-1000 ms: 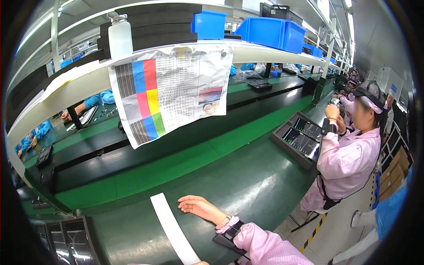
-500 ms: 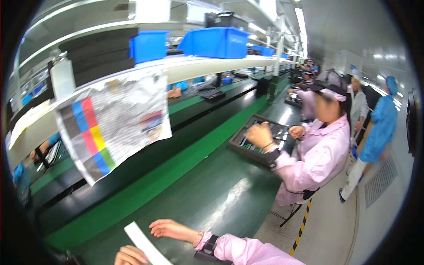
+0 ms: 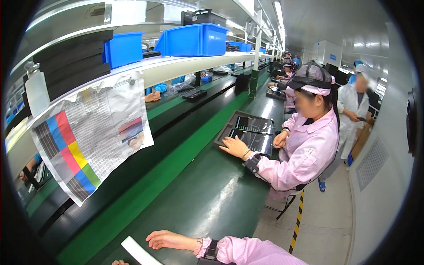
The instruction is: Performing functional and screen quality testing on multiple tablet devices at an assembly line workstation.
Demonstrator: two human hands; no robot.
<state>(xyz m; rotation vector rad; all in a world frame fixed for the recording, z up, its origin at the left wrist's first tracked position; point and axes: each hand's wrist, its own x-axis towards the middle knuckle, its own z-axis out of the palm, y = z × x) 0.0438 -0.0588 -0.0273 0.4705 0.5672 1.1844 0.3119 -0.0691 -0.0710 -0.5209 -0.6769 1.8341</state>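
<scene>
My right hand (image 3: pixel 170 240) reaches in from the lower right over the green work surface, palm turned inward, fingers loosely extended with nothing between them. Just left of it, a flat white strip (image 3: pixel 138 251) slants down to the lower edge of the picture. The right fingertips are close to the strip but apart from it. Of my left hand (image 3: pixel 119 263) only a small bit of fingers shows at the lower edge, left of the strip. Whether those fingers grip the strip is cut off from view.
A co-worker in pink (image 3: pixel 304 145) sits ahead with both hands at a dark tray (image 3: pixel 219 140) of black panels. Blue bins (image 3: pixel 194 40) and a white bottle (image 3: pixel 37 92) stand on the shelf; a colour-printed sheet (image 3: pixel 95 132) hangs below. A person in white (image 3: pixel 353 108) stands in the aisle.
The view has shifted, and less of my left hand shows. My right hand stays loosely extended. The co-worker's raised hand has come down to the tray's edge. A blue-clothed person has left the near aisle.
</scene>
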